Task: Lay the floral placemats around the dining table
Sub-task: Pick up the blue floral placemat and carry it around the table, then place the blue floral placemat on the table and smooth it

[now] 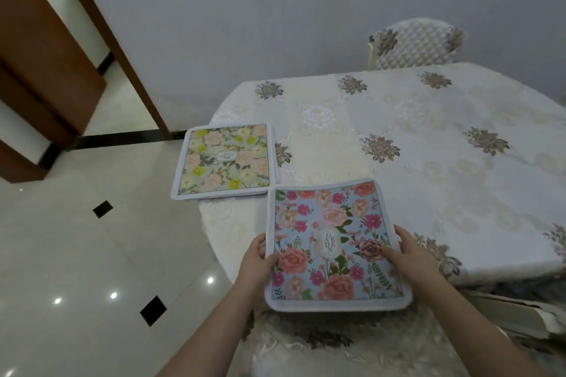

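A blue floral placemat (332, 236) with pink and peach roses lies at the near edge of the dining table (428, 138), its near end hanging past the rim. My left hand (255, 257) grips its left edge, thumb on top. My right hand (404, 249) grips its right edge, thumb on the print. A second placemat (225, 161), green with yellow and peach flowers, lies flat at the table's left edge, just beyond the first one.
The table wears a cream embroidered cloth with brown flower motifs. A quilted chair (416, 46) stands at the far side against the grey wall. Glossy tiled floor (92, 254) and a brown door frame (107, 37) lie to the left.
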A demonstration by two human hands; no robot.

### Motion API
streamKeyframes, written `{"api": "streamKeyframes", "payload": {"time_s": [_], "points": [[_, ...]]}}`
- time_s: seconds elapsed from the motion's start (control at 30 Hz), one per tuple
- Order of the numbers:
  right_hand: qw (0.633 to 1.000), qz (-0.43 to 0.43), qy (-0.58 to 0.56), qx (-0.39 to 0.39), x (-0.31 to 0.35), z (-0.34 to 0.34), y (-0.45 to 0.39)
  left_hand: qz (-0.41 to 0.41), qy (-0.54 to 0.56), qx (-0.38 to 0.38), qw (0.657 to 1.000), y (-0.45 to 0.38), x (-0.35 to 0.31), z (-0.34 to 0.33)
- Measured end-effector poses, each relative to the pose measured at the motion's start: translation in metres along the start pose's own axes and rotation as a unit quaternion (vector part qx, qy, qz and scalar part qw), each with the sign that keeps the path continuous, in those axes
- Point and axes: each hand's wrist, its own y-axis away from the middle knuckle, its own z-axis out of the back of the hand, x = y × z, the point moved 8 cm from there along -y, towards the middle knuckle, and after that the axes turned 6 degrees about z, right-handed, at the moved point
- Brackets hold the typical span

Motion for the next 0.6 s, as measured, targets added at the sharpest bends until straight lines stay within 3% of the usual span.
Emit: {"api": "streamKeyframes", "payload": {"time_s": [0.37,0.6], "points": [[0.997,0.040,0.058,-0.037,0.000,0.015,-0.035,-0.032,-0.030,-0.032,0.999,-0.031,-0.004,-0.009],[0.995,0.056,0.074,-0.019,-0.015,0.033,-0.066,-0.048,-0.068,-0.068,0.994,-0.040,-0.007,-0.029]]}}
